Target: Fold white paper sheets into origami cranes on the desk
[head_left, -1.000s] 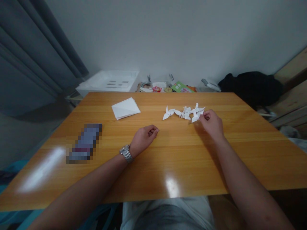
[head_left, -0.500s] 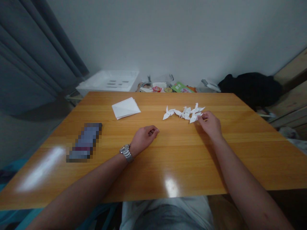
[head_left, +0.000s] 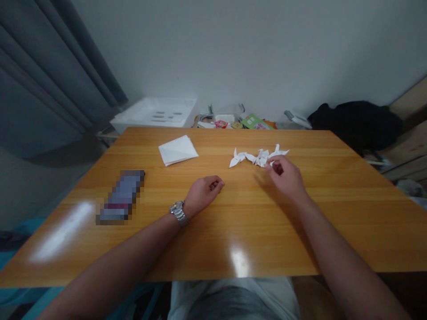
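Several white folded paper cranes (head_left: 260, 157) lie in a row on the far half of the wooden table (head_left: 233, 222). My right hand (head_left: 286, 178) rests just in front of the row's right end. Its fingers are curled and pinch the nearest paper crane (head_left: 267, 164), most of which is hidden behind the fingers. My left hand (head_left: 204, 194) lies on the table near the middle in a loose fist, with nothing visible in it. A metal watch (head_left: 176, 212) is on that wrist.
A small stack of white paper squares (head_left: 178, 150) sits at the back left of the table. A blurred dark rectangular object (head_left: 122, 195) lies at the left. Behind the table are a white bin (head_left: 155, 113), clutter, and a black bag (head_left: 355, 122).
My right hand has drawn slightly left and toward me, still pinching the crane at the row's right end. The left hand has stayed put. The view shifted a little.
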`<state>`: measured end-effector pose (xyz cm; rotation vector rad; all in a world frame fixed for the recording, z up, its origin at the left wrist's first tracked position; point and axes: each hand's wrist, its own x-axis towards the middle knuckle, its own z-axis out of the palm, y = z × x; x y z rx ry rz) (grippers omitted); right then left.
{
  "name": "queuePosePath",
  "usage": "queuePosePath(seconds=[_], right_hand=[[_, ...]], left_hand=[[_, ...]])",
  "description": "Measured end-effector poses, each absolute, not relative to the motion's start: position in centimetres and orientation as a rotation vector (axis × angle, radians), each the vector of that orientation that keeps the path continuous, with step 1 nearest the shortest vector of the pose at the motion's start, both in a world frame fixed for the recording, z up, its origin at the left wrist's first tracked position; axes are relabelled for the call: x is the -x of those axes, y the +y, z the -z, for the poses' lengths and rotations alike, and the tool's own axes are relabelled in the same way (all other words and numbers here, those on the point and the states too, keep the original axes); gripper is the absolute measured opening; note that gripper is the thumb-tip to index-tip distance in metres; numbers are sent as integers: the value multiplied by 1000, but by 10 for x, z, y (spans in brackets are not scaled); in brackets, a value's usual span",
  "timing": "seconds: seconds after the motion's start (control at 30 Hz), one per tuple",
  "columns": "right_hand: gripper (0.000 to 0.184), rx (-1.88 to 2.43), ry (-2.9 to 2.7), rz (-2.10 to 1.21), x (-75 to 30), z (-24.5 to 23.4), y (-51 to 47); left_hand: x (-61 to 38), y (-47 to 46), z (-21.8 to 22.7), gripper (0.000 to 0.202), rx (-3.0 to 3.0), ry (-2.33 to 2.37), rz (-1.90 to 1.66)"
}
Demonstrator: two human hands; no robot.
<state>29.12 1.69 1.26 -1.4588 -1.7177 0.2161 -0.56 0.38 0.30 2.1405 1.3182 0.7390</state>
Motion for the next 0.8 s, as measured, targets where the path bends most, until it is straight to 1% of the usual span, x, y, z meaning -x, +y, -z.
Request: queuePosePath(seconds=[0.13,0.23,0.33,0.47,0.8], right_hand=[[16,1375,-1880,-400,-264,-3,11],[17,1300,-2005,-450,-250,2,8],[19,1234,-2112,-431,-243,5,7],[17,1188,-2173,-442,-238,10,5],[21,1178,-2286,-507,-234,15,6]], left_hand=[[6,4,-1,30,-2171,1309,-726],[6,4,-1,30,-2198,1304,-710],[5,3,-1,26,-2242,1269,-674],[4,2,-2,22,-2289,1246,-623],[2,2,-2,22,-2328,1221,-599]])
